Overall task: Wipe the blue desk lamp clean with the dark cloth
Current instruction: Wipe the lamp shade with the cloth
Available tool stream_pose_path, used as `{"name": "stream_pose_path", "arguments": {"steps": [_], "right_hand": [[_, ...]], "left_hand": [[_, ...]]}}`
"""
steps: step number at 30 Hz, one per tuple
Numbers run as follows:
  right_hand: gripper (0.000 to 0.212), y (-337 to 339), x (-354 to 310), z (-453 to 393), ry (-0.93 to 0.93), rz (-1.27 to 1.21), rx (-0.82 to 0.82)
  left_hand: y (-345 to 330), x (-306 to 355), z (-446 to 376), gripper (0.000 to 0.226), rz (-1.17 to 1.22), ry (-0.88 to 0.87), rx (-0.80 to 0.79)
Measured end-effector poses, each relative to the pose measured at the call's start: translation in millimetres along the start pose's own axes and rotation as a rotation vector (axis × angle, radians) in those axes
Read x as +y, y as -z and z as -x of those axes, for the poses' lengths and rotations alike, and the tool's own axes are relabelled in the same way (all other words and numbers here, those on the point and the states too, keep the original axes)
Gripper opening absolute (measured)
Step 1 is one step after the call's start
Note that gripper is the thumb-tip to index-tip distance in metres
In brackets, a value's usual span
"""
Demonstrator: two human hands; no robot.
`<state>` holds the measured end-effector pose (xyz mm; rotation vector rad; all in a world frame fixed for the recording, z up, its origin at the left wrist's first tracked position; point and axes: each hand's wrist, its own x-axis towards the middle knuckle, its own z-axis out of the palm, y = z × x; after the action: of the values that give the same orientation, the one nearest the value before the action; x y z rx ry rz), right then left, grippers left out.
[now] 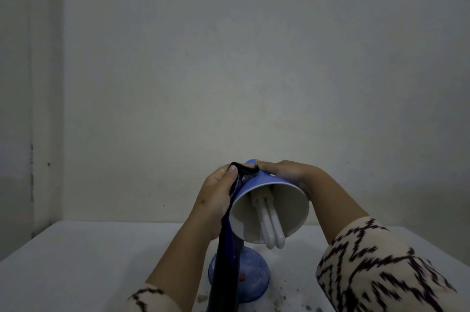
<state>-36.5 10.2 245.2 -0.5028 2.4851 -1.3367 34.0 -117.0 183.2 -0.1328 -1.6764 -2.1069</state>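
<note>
Lamp (256,185) stands near the front edge of the table (76,260), its shade tipped up. The left hand (216,199) pinches the dark cloth (225,258) against the shade to rub it. The right hand (287,171) curls over the top to keep it steady.

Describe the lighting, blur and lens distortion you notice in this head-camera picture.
Head view: dim, even light with no glare; the bulb in the lamp shade is unlit. The patterned sleeve at lower right is smeared by blur. Wide-angle stretch enlarges the forearms near the bottom edge; the hanging dark cloth shows almost no detail.
</note>
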Motion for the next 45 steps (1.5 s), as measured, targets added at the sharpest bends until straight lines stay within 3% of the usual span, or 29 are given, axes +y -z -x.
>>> {"name": "stream_pose_path", "arguments": {"steps": [10, 16, 27, 30, 33, 39, 42, 45], "right_hand": [[0.045, -2.1, 3.2, 0.7, -0.034, -0.048, -0.034], [0.059, -0.3, 6.3, -2.0, -0.026, -0.057, -0.034], [0.057, -3.0, 5.2, 1.3, 0.021, -0.020, 0.002], [0.058, -3.8, 5.1, 3.0, 0.029, -0.019, 0.008], [0.058, -4.4, 5.9, 1.7, 0.030, -0.034, 0.001], [0.052, -3.0, 5.3, 0.4, 0.033, -0.045, -0.030], [0.045, -0.8, 7.3, 1.2, 0.030, -0.056, -0.035], [0.046, -1.4, 8.0, 4.4, 0.003, -0.073, -0.036]], "left_hand": [[6.9, -3.3, 21.6, 0.032, 0.027, -0.032, -0.007], [10.0, -8.8, 48.2, 0.035, 0.163, -0.081, 0.004], [11.8, -24.8, 51.5, 0.033, 0.315, 0.065, 0.151], [8.0, -26.1, 52.3, 0.033, 0.267, 0.052, 0.183], [1.2, -19.9, 56.8, 0.032, 0.155, -0.074, 0.190], [-21.6, 8.8, 65.5, 0.032, -0.196, -0.328, 0.061], [-30.8, 11.0, 66.1, 0.030, -0.376, -0.385, 0.031], [-27.6, 8.6, 60.9, 0.032, -0.382, -0.386, 0.073]]}}
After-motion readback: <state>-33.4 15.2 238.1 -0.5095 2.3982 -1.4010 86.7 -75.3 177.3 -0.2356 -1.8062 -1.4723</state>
